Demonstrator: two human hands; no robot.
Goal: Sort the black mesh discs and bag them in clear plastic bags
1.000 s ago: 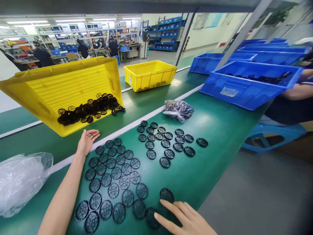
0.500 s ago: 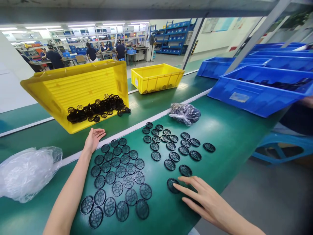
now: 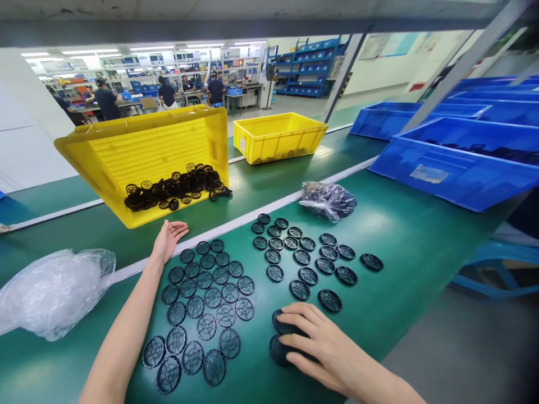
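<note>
Spread fingers of my right hand (image 3: 320, 342) rest over two black spoked discs, an upper disc (image 3: 281, 322) and a lower disc (image 3: 278, 349), flat on the green table (image 3: 404, 241). The hand partly covers them. My left hand (image 3: 169, 238) lies palm up by the pale rail, fingers stretched out and holding nothing. Its forearm runs along a large group of similar discs (image 3: 213, 297) laid flat in rough rows. A second, looser group of discs (image 3: 302, 257) lies beyond my right hand.
A tilted yellow bin (image 3: 160, 140) holds heaped discs behind my left hand. Another yellow bin (image 3: 280, 140) stands farther back. Blue bins (image 3: 455, 174) line the right side. A bag of dark parts (image 3: 328, 201) and a clear plastic bag (image 3: 59, 292) lie about. People work in the background.
My right hand has moved slightly left and now covers two discs. Two discs at the near right edge of the left group are gone from there. My left hand stays put.
</note>
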